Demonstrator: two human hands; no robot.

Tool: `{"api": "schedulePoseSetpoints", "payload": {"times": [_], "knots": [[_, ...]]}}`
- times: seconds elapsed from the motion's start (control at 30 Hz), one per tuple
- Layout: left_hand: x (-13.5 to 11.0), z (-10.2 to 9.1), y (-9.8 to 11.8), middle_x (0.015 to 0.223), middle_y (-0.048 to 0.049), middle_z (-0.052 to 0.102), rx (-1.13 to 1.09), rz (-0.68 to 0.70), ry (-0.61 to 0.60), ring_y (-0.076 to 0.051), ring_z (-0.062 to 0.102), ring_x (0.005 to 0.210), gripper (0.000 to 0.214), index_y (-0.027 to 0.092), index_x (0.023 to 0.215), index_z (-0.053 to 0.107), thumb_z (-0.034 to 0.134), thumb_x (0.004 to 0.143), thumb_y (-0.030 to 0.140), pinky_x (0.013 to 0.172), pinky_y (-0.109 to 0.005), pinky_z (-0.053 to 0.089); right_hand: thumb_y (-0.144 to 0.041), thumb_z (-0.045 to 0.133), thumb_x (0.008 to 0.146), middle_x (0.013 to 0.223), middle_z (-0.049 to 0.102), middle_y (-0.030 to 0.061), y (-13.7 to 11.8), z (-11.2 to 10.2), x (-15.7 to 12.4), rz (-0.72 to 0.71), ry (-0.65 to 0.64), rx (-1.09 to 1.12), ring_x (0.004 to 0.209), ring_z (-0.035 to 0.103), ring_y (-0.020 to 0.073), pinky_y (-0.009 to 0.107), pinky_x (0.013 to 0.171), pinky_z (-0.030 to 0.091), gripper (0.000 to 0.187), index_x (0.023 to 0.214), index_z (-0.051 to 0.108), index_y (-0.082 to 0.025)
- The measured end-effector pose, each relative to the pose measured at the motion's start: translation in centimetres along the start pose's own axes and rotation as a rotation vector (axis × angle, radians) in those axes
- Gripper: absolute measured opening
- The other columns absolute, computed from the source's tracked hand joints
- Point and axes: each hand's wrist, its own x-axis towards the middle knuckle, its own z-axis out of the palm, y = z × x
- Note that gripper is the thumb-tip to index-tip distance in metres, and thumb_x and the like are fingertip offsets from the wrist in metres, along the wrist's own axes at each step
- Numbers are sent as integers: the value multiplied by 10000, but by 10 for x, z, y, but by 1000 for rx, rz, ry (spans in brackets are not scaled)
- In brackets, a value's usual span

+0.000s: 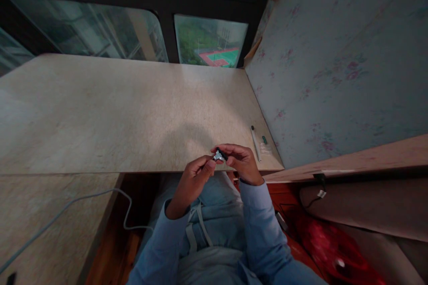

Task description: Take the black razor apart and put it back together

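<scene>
Over the near edge of the tabletop, my two hands meet around a small silver-and-black razor (219, 156). My left hand (198, 176) pinches its silver neck end between thumb and fingers; any handle is hidden inside that hand. At the black head, the fingers and thumb of my right hand (243, 160) close on it from the other side. To the right of my right hand lies a slim white stick (256, 144) with a dark tip. Beside it is a small clear item (265, 148), and a little green piece (264, 140) sits at its top.
The pale tabletop (110, 111) runs to a dark-framed window (167, 35). A flowered wall (327, 62) bounds it on the right. A grey cable (76, 198) crosses a lower surface on the left. A red bag (337, 245) lies at lower right.
</scene>
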Motion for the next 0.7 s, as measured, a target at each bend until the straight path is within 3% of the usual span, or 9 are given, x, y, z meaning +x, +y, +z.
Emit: {"api": "schedulePoseSetpoints", "payload": {"times": [0.3,0.7], "knots": [[-1,4,1,592,29,445,46,7,33,-83,381,529,429,152,704,566,498,886,535,509,-226,294,-381,827,691,1012,760,58,6,0,0,3,27,11,854,720,180,311,763,601,367,1016,739,-236],[0,10,0,571,22,478,102,-5,81,-94,404,521,431,158,665,559,507,874,531,514,-235,312,-459,841,639,978,768,82,4,0,1,32,79,-62,868,727,218,362,806,582,422,964,746,-207]]}}
